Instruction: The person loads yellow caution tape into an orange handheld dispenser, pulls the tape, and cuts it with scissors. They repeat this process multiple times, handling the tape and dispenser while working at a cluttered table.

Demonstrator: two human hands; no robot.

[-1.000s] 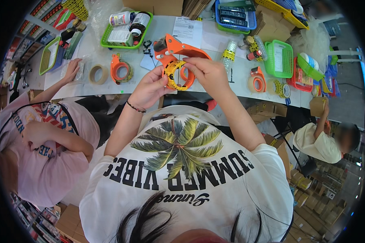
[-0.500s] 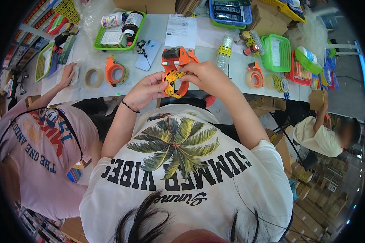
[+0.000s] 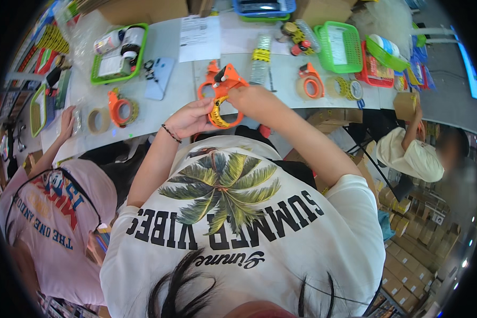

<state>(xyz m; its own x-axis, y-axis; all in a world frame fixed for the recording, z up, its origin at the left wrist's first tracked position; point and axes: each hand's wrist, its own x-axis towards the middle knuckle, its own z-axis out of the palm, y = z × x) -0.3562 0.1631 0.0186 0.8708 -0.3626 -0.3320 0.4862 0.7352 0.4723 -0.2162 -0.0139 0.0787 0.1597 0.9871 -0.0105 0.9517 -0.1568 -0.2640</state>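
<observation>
An orange tape dispenser (image 3: 229, 77) is held between my hands at the near edge of the table. A roll of yellow-and-black printed tape (image 3: 216, 115) sits around its orange hub. My left hand (image 3: 188, 118) pinches the roll's left side, the fingertips on the tape. My right hand (image 3: 253, 107) is closed around the dispenser's right side, and its fingers hide part of the frame. Just behind them, on the table, another orange dispenser (image 3: 205, 89) partly shows.
Left are a clear tape roll (image 3: 98, 121), an orange dispenser (image 3: 123, 110), a phone (image 3: 160, 79) and a green basket (image 3: 93, 74) of bottles. A bottle wrapped in tape (image 3: 259, 62), another dispenser (image 3: 311, 82) and green basket (image 3: 327, 46) lie right. Co-workers sit both sides.
The view has shifted, so the table sits further left. The dispenser has turned in my hands, its head tilting, and the orange dispenser behind it now shows. Both hands keep their hold.
</observation>
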